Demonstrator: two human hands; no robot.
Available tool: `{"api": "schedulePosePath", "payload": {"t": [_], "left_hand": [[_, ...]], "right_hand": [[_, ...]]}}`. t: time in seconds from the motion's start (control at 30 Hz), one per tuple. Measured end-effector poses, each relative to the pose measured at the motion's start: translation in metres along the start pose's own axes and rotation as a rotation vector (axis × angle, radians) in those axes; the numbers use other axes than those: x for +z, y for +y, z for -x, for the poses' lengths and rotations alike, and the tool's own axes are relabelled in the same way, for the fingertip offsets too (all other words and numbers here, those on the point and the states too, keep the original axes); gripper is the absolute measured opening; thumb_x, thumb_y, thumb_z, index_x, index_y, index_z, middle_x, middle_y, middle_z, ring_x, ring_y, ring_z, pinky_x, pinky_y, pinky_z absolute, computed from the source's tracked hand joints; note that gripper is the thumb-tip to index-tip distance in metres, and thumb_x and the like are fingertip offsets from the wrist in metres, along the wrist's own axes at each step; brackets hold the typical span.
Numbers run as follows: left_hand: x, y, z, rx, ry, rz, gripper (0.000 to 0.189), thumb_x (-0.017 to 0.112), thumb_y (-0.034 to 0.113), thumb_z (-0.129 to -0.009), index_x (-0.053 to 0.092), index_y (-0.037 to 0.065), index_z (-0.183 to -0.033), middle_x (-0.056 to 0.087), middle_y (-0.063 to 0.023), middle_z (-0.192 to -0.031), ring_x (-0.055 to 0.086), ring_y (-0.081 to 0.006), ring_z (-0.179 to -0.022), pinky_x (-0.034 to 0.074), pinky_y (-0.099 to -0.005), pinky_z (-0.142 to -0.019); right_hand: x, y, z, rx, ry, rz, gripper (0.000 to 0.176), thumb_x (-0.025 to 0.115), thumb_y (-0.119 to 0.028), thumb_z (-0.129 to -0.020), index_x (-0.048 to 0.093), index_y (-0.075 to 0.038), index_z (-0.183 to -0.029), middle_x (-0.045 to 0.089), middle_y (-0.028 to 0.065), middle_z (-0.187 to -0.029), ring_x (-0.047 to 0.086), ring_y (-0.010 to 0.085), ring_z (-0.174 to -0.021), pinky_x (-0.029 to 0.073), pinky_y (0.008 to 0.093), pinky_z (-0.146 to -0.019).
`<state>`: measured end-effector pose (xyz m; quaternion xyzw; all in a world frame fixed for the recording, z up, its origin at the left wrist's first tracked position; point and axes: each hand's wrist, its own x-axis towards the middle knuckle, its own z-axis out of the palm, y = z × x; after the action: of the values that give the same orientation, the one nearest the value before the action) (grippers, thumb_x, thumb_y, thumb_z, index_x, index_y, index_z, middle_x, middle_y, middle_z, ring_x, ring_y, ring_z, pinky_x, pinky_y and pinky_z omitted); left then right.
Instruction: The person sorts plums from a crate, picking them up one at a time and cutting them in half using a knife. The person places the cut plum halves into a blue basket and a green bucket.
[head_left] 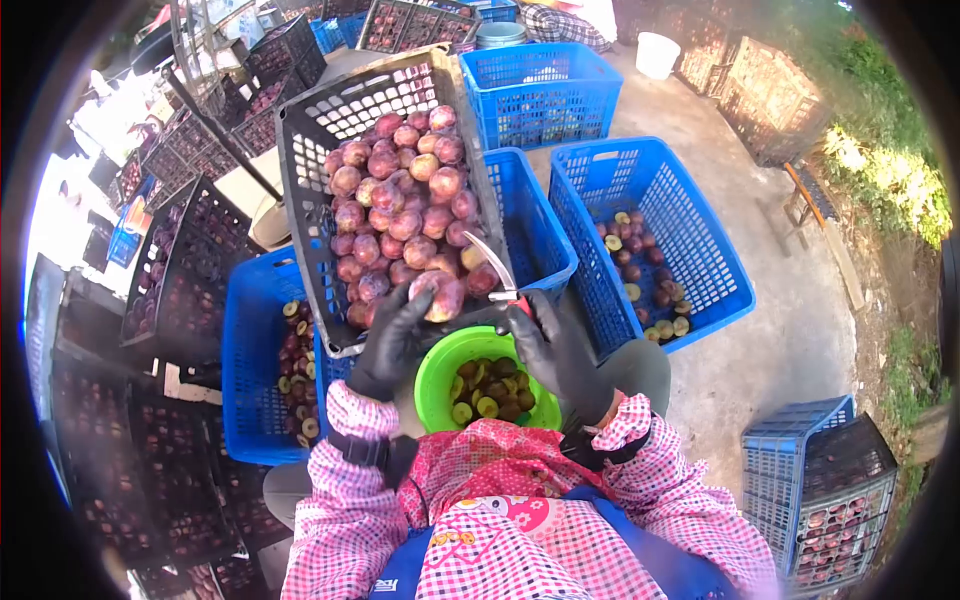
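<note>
A black crate (310,170) tilted toward me holds several red plums. My left hand (392,338), in a black glove, closes on one plum (443,295) at the crate's near edge. In a black glove too, my right hand (556,350) grips a curved knife (495,265) whose blade points up toward the plums. Below both hands sits a green bowl (432,375) with halved plums in it.
Blue crates stand around me: one at left (250,380) and one at right (690,230) hold cut plum halves, and another (545,90) is farther back. Dark crates of plums (180,270) are stacked at left. A stacked crate (830,490) stands at lower right on concrete.
</note>
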<state>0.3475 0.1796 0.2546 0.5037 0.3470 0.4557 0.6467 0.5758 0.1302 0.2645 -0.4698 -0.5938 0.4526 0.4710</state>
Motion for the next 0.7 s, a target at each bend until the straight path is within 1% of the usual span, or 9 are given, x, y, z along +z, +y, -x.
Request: {"api": "schedulePosePath", "payload": {"t": [0.03, 0.07, 0.1, 0.17, 0.23, 0.3, 0.5, 0.63, 0.7], "left_hand": [[0.002, -0.006, 0.013, -0.027, -0.009, 0.122, 0.053, 0.059, 0.037, -0.098, 0.049, 0.0, -0.134, 0.057, -0.0075, -0.127, 0.06, -0.0188, -0.111, 0.051, -0.0335, -0.091], [0.005, -0.01, 0.023, -0.045, -0.02, 0.242, 0.057, 0.059, 0.041, -0.097, 0.047, 0.001, -0.136, 0.058, -0.0069, -0.126, 0.059, -0.017, -0.113, 0.048, -0.0337, -0.097], [0.014, -0.009, 0.031, 0.032, -0.041, 0.258, 0.047, 0.057, 0.039, -0.099, 0.049, 0.007, -0.132, 0.057, -0.0024, -0.126, 0.057, -0.013, -0.115, 0.05, -0.0302, -0.09], [0.02, -0.007, 0.046, -0.023, -0.028, 0.303, 0.049, 0.054, 0.046, -0.099, 0.05, 0.008, -0.131, 0.059, -0.0023, -0.122, 0.058, -0.0127, -0.112, 0.05, -0.0298, -0.091], [0.026, 0.001, 0.057, -0.064, -0.026, 0.34, 0.05, 0.052, 0.048, -0.099, 0.051, 0.007, -0.13, 0.059, -0.0027, -0.12, 0.058, -0.0125, -0.111, 0.049, -0.0298, -0.093], [0.034, 0.007, 0.063, -0.069, 0.076, 0.122, 0.052, 0.051, 0.05, -0.1, 0.052, 0.006, -0.127, 0.06, -0.0037, -0.117, 0.058, -0.0122, -0.109, 0.048, -0.0294, -0.095], [0.031, -0.001, 0.068, 0.027, 0.093, -0.037, 0.056, 0.052, 0.053, -0.098, 0.053, 0.004, -0.123, 0.059, -0.0055, -0.116, 0.056, -0.0141, -0.107, 0.046, -0.0309, -0.095], [0.037, 0.003, 0.071, 0.073, 0.137, -0.15, 0.056, 0.052, 0.051, -0.099, 0.052, 0.002, -0.124, 0.06, -0.0072, -0.115, 0.057, -0.0158, -0.107, 0.046, -0.0334, -0.095], [0.042, 0.007, 0.07, 0.188, 0.147, -0.326, 0.054, 0.051, 0.049, -0.1, 0.05, 0.001, -0.124, 0.06, -0.0087, -0.113, 0.058, -0.0187, -0.105, 0.045, -0.0349, -0.095]], "right_hand": [[0.011, 0.006, 0.002, -0.044, -0.001, -0.054, 0.027, 0.055, -0.031, -0.101, 0.055, -0.004, -0.108, 0.062, 0.016, -0.078, 0.064, 0.03, -0.067, 0.047, 0.0381, -0.06], [0.017, 0.002, 0.004, -0.049, -0.015, -0.06, 0.027, 0.055, -0.031, -0.101, 0.055, -0.004, -0.108, 0.062, 0.016, -0.078, 0.064, 0.03, -0.067, 0.047, 0.0381, -0.06], [0.022, -0.004, 0.007, -0.127, -0.029, 0.023, 0.027, 0.055, -0.03, -0.101, 0.054, -0.004, -0.104, 0.061, 0.017, -0.077, 0.063, 0.0329, -0.067, 0.046, 0.0389, -0.059], [0.028, -0.007, 0.011, -0.213, -0.06, 0.161, 0.026, 0.056, -0.029, -0.1, 0.052, -0.003, -0.098, 0.057, 0.0204, -0.075, 0.06, 0.0408, -0.068, 0.045, 0.0421, -0.058], [0.03, -0.013, 0.015, -0.237, -0.051, 0.198, 0.025, 0.057, -0.027, -0.099, 0.052, -0.003, -0.097, 0.058, 0.0206, -0.075, 0.06, 0.0412, -0.068, 0.045, 0.043, -0.058], [0.032, -0.023, 0.019, -0.26, -0.037, 0.236, 0.024, 0.058, -0.026, -0.098, 0.053, -0.003, -0.097, 0.058, 0.0209, -0.076, 0.06, 0.0416, -0.068, 0.045, 0.0439, -0.058], [0.035, -0.031, 0.025, -0.33, -0.04, 0.335, 0.022, 0.061, -0.024, -0.096, 0.052, -0.003, -0.095, 0.059, 0.0199, -0.072, 0.06, 0.0407, -0.065, 0.045, 0.0457, -0.056], [0.04, -0.017, 0.033, -0.256, -0.083, 0.326, 0.02, 0.058, -0.023, -0.097, 0.053, -0.003, -0.097, 0.059, 0.0196, -0.07, 0.06, 0.0399, -0.064, 0.044, 0.0466, -0.055], [0.042, -0.008, 0.033, -0.244, -0.08, 0.331, 0.02, 0.057, -0.023, -0.098, 0.053, -0.003, -0.097, 0.058, 0.0199, -0.069, 0.06, 0.0397, -0.064, 0.044, 0.0468, -0.055]]}}
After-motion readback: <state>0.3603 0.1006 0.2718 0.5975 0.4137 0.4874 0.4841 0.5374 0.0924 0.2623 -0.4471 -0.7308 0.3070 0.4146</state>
